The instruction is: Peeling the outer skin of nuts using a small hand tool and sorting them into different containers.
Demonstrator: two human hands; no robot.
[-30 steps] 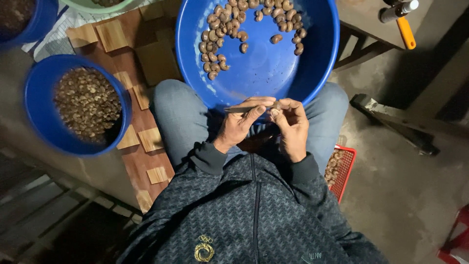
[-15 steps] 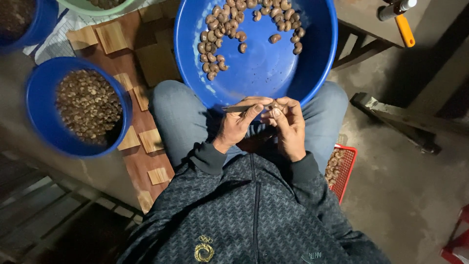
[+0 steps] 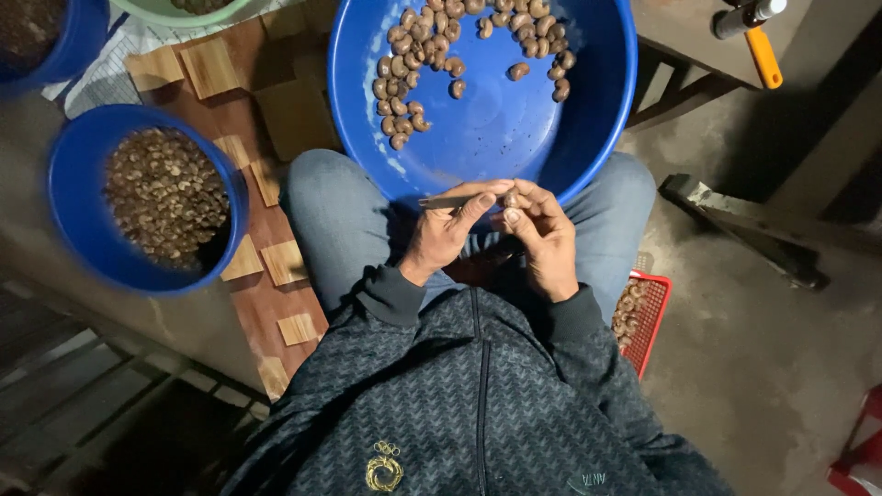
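Observation:
My left hand (image 3: 447,230) grips a thin metal blade (image 3: 444,202) that points left, with the thumb laid along it. My right hand (image 3: 542,234) pinches a single brown cashew nut (image 3: 510,198) at its fingertips, touching the blade's end. Both hands meet over my lap, just at the near rim of a big blue basin (image 3: 588,110) that rests on my knees. Several brown cashew nuts (image 3: 413,78) lie in the basin's far half.
A smaller blue tub (image 3: 69,239) full of small shelled pieces stands left on a wooden board (image 3: 276,303). A red mesh basket (image 3: 648,321) with nuts sits by my right thigh. An orange-handled tool (image 3: 763,55) lies top right on a bench.
My right hand's fingers have shifted slightly, turning the nut against the blade. The left hand and blade stay nearly still.

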